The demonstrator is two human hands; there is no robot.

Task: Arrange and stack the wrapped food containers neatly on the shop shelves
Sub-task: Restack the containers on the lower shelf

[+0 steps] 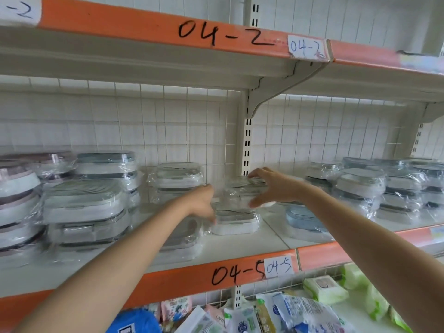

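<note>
**Reaching into shelf 04-5**

Stretching both arms into the middle shelf (240,246), the person works on a small wrapped container (242,188) that sits raised above another wrapped container (234,221) near the shelf's upright post. The right hand (274,186) curls over the upper container's far top edge and right side, gripping it. The left hand (204,200) is against the left side of the two; motion blur hides its fingers, so I cannot tell whether it grips or only presses.

To the left stand taller stacks of wrapped containers (86,205), with one more short stack (177,179) behind the left hand. A blue-tinted container (302,218) lies just right of the pair, and further stacks (360,186) fill the neighbouring bay. Orange shelf edges carry handwritten labels, "04-2" (223,34) above and "04-5" (240,272) below. Beneath, packets of wipes (324,289) lie in a wire bin.
</note>
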